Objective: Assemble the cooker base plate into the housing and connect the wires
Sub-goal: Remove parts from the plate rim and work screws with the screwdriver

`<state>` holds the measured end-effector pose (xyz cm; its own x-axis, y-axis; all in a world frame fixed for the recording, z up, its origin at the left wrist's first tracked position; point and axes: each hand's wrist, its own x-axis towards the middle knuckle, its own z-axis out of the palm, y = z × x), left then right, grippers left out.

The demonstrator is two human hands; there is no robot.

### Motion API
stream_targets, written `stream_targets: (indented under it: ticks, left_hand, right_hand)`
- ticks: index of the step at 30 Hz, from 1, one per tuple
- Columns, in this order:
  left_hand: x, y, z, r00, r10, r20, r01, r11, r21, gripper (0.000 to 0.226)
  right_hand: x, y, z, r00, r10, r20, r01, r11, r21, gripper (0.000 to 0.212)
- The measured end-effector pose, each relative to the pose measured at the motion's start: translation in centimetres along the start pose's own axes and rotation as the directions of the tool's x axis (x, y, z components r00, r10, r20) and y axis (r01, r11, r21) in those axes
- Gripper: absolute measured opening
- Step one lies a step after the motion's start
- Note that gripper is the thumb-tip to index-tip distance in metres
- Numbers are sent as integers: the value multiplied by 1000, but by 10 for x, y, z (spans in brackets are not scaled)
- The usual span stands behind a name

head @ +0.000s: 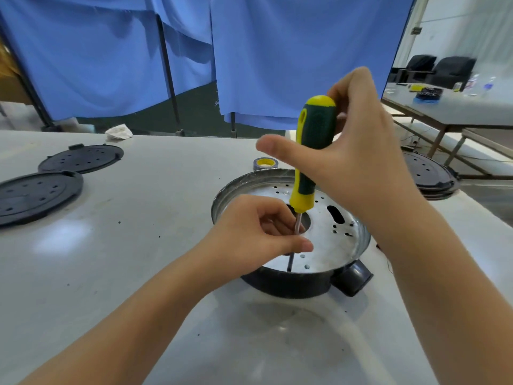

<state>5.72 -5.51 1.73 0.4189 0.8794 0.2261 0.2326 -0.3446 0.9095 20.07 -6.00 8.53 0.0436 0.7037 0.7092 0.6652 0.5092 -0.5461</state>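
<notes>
We are screwing the base plate (327,240) into the housing (291,283): right hand (358,157) grips the screwdriver (313,151), left hand (258,232) pinches its shaft; next, likely turning it with steady downward pressure.

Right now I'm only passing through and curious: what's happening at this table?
A person is working a green-and-yellow screwdriver on a silver perforated metal base plate seated in a round black cooker housing. The right hand holds the handle; the left hand pinches the shaft, its tip down near the plate's front edge. Black perforated round covers lie on the white table, with a roll of tape behind.
</notes>
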Motion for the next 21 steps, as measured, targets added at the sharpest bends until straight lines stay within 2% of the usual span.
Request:
stream_targets:
  ticks: [2, 4, 6, 7, 11, 14, 18, 21]
  left_hand:
    - [0, 0, -1, 998, -44, 36, 46, 997, -64, 20]
    - [0, 0, -3, 993, -71, 96, 82, 991, -107, 18]
    - [1, 1, -5, 984, -82, 155, 100, 989, -113, 21]
    - [1, 1, -6, 979, -82, 185, 101, 990, -98, 23]
    - [-1, 2, -7, 961, -69, 267, 87, 995, -57, 30]
    - [-2, 2, -7, 961, -56, 270, 75, 995, -60, 31]
    - [1, 0, -2, 997, 10, 76, -17, 997, 80, 20]
    - [1, -1, 0, 1000, 21, -3, -21, 999, 30, 21]
  right_hand:
    - [4, -1, -1, 982, 57, 183, -109, 951, 288, 53]
    - [11, 2, -9, 916, 70, 394, -296, 780, 551, 38]
    - [16, 6, -19, 854, 30, 520, -419, 633, 651, 37]
    - [16, 8, -22, 839, 8, 543, -431, 618, 657, 38]
    - [12, 13, -22, 885, 27, 466, -309, 781, 542, 39]
    - [12, 13, -20, 920, 25, 391, -206, 880, 429, 47]
    - [9, 9, -14, 975, 14, 220, -59, 978, 198, 45]
    - [5, 7, -7, 996, 52, 72, -57, 996, 67, 59]
